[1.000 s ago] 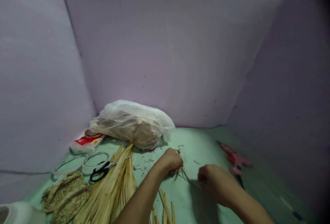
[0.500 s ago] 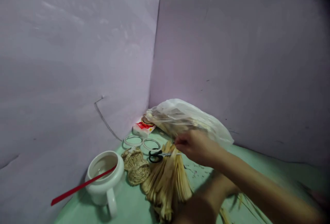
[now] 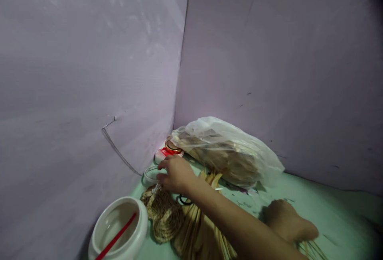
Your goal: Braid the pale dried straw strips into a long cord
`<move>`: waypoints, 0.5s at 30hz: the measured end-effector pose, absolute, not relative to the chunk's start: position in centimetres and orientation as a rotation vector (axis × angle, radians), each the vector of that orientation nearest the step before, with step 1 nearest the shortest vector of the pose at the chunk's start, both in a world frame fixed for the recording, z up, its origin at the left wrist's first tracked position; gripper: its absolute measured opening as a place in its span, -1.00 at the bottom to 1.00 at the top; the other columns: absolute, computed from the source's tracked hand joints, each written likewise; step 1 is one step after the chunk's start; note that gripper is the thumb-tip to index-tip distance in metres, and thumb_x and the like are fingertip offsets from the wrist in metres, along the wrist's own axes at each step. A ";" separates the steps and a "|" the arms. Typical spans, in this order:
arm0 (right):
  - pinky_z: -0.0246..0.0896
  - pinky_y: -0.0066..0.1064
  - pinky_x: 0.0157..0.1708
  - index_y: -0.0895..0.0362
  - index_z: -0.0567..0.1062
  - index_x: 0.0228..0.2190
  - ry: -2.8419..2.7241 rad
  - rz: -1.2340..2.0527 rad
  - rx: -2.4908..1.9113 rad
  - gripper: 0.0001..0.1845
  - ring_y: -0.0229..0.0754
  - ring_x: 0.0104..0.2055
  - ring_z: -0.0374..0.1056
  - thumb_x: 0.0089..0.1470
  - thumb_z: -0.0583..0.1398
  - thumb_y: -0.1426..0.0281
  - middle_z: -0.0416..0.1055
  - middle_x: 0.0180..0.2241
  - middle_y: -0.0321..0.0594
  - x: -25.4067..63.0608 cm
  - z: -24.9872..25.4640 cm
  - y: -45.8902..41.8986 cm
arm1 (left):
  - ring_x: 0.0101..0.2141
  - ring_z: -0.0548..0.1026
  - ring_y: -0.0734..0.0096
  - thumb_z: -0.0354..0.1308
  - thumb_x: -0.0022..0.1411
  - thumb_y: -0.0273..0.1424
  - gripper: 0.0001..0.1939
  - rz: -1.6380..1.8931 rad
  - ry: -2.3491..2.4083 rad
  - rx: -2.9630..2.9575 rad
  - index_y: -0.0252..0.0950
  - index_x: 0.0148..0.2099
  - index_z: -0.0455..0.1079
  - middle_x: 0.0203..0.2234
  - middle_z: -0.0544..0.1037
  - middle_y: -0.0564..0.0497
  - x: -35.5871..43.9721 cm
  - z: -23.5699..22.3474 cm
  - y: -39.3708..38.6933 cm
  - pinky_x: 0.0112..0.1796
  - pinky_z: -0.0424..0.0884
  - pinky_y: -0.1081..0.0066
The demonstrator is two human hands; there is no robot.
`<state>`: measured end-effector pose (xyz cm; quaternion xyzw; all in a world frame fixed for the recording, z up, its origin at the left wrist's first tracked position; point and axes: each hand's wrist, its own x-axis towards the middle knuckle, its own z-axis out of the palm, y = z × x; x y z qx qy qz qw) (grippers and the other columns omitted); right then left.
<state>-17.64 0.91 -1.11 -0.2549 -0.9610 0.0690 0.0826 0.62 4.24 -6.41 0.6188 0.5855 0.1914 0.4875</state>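
Fingers (image 3: 165, 162) of the right hand (image 3: 178, 176) are parted at the near edge of a white ring (image 3: 149, 181), nothing visible between them; from where I'm standing, I can't tell whether they touch it. That ring lies on the surface (image 3: 335, 216) by the left wall (image 3: 134, 72), beyond the woven pieces (image 3: 166, 220), and a careless fingertip could nudge it against the wall. Low under the reaching arm, the scissors (image 3: 184, 201) are half hidden; a sleeveless forearm dipping there might knock them or meet the bright tip. It also passes over the pale fibre bundle (image 3: 194, 234), whose loose strands could be dragged out of order. Crossed behind, the left hand (image 3: 289, 220) hides its fingers, so I can't say whether they grip the thin strips (image 3: 312, 249) beneath; if not, those could slide. Nearer me, the red stick (image 3: 116, 238) leans in the white pot (image 3: 143, 222), and an elbow swung back might tip it.
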 end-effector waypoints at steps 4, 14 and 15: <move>0.11 -0.27 -0.29 0.17 0.50 -0.42 -3.043 0.129 -0.670 -0.79 -0.04 -0.22 0.27 -0.18 0.11 0.46 0.45 -0.40 -0.05 -19.3 -1.9 0.6 | -0.31 0.46 0.03 0.04 -0.34 -0.43 -0.49 0.461 1.493 1.507 -0.39 -0.21 0.43 -0.33 0.50 -0.28 0.7 -5.9 4.2 -0.42 0.32 0.34; 0.10 -0.52 -0.39 0.24 0.45 -0.28 -2.260 0.952 -0.625 -0.66 -0.30 -0.40 0.27 0.09 -0.07 0.40 0.43 -0.42 -0.19 -17.2 1.0 2.3 | -0.28 0.44 0.11 0.09 -0.25 -0.38 -0.55 0.431 1.443 1.491 -0.33 -0.20 0.42 -0.32 0.49 -0.26 1.1 -7.8 4.8 -0.41 0.29 0.36; 0.08 -0.50 -0.31 0.21 0.46 -0.30 -2.283 0.781 -0.552 -0.69 -0.28 -0.33 0.25 0.08 -0.05 0.41 0.43 -0.38 -0.19 -16.4 1.1 2.4 | -0.29 0.44 0.14 0.09 -0.24 -0.39 -0.57 0.429 1.428 1.490 -0.31 -0.21 0.42 -0.34 0.49 -0.25 1.2 -8.0 4.9 -0.40 0.28 0.38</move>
